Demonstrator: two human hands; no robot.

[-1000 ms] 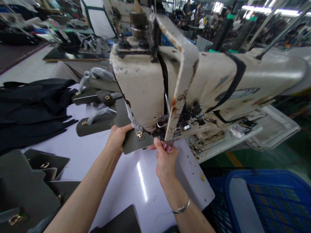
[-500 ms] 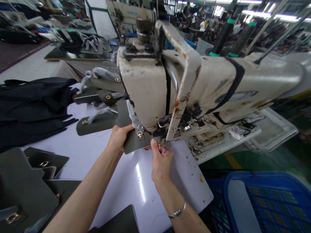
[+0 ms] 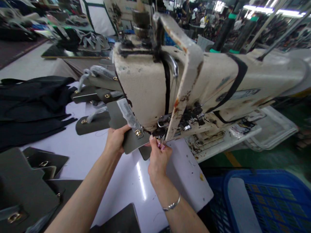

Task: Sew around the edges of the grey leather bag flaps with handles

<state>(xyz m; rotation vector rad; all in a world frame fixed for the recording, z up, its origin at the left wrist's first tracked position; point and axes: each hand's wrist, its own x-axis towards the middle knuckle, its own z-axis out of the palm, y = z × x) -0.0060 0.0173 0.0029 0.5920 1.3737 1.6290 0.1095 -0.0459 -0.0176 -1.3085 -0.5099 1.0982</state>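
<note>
My left hand [image 3: 116,139] grips a dark olive leather panel [image 3: 132,144] with a gold buckle [image 3: 138,132] and a strip of clear film [image 3: 127,112] on it. The panel's end lies by the foot of a worn cream sewing machine head [image 3: 145,81]. My right hand [image 3: 157,158] is pinched just right of the panel's end, below the needle area. Whatever lies between those fingertips is too fine to tell. A second dark flap [image 3: 145,152] shows beneath the panel.
Several olive panels with gold buckles [image 3: 97,121] lie left of the machine, with a black fabric pile [image 3: 31,103] beyond. More panels [image 3: 24,184] sit at lower left on the white table [image 3: 136,181]. A blue plastic crate [image 3: 262,200] stands at lower right. Co-workers are far back.
The panel has swung, its film-covered end tilting left, away from the machine, and a lower flap now shows. My right hand has shifted slightly left and down.
</note>
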